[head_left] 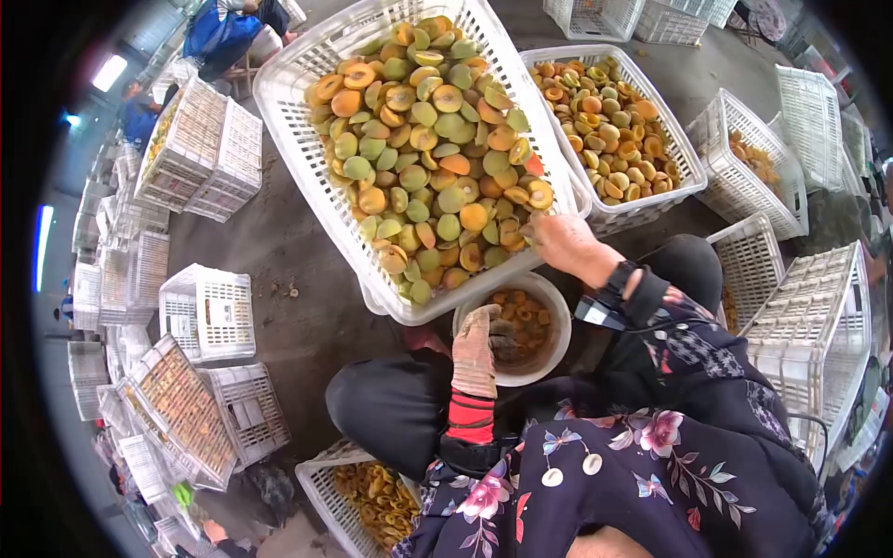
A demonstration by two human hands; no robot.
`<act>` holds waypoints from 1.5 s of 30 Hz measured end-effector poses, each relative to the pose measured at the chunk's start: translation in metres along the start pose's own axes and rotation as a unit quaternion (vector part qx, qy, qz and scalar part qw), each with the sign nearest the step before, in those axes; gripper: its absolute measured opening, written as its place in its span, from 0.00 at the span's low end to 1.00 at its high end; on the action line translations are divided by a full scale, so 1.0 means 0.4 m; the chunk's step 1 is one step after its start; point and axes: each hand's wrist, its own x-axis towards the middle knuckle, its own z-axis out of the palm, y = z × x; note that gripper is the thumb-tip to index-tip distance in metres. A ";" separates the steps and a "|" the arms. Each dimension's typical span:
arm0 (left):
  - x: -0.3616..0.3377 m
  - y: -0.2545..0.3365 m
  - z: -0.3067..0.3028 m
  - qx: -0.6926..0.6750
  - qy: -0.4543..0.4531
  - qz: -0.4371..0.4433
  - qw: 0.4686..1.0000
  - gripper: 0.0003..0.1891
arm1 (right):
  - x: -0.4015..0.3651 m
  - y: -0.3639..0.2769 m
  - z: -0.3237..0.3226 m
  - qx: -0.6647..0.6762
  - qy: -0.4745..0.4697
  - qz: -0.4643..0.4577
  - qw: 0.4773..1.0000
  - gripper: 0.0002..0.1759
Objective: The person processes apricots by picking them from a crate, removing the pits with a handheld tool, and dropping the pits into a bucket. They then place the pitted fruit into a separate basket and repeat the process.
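Observation:
A large white plastic crate [312, 186] full of green and orange apricot halves [437, 139] is tilted in front of me. My bare right hand [569, 244] is at its near right corner, fingers bent together against the fruit. What they pinch is hidden. Below that corner, a white bucket [561, 321] holds wet-looking orange fruit pieces [528, 321]. My left hand [476, 352], in a stained knit glove, reaches over the bucket's left side. Its fingers are curled, with darkened tips inside the bucket; anything in them cannot be made out.
Another crate of apricot halves [609, 121] stands behind right. By my left knee is a crate of cut fruit [372, 502]. Stacked white crates [200, 149] line the left; more crates [800, 316] stand close on the right. A person in blue [219, 35] sits at upper left.

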 end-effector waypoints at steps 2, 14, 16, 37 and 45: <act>0.005 0.004 -0.012 -0.019 -0.023 -0.061 0.998 0.20 | 0.016 -0.002 0.035 -0.001 -0.021 0.018 1.000 0.14; 0.008 -0.009 -0.025 0.174 -0.071 0.236 0.953 0.19 | -0.169 -0.249 -0.078 0.517 -0.275 0.124 0.801 0.20; -0.013 0.007 -0.027 0.374 -0.056 0.421 0.824 0.18 | -0.190 -0.252 -0.041 0.475 -0.177 0.078 0.859 0.19; -0.103 0.127 0.024 -0.050 -0.011 0.167 0.985 0.12 | -0.290 -0.317 -0.043 0.157 -0.075 -0.083 0.981 0.15; -0.111 0.147 0.029 -0.189 0.026 0.081 0.978 0.19 | -0.300 -0.355 -0.031 0.187 -0.127 -0.049 0.973 0.15</act>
